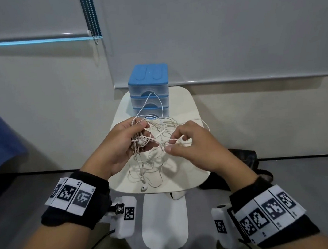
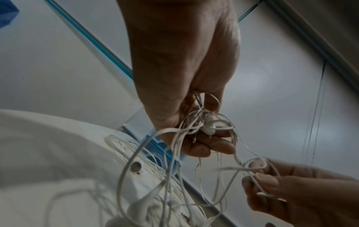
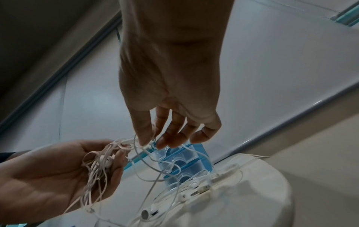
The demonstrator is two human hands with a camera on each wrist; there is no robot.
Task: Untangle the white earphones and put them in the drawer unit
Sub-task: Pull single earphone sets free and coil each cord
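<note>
At the centre of the head view, the left hand [image 1: 119, 143] curls its fingers [image 2: 202, 147] around a bunched knot of thin white earphones [image 1: 151, 145], an earbud caught in the palm. Just to its right, the right hand [image 1: 194, 143] pinches a single strand between thumb and forefinger, its other fingers [image 3: 205, 133] loosely spread. Cable runs between the two hands, and more loops hang down onto the small white desk [image 1: 191, 173] below, where an earbud [image 1: 144, 188] lies near the front edge. One loop arches up in front of the drawer unit [image 1: 148, 90], blue-topped with three translucent drawers, all closed, at the desk's far edge; their contents cannot be made out. A dark bag [image 1: 243, 157] sits on the floor at lower right.
</note>
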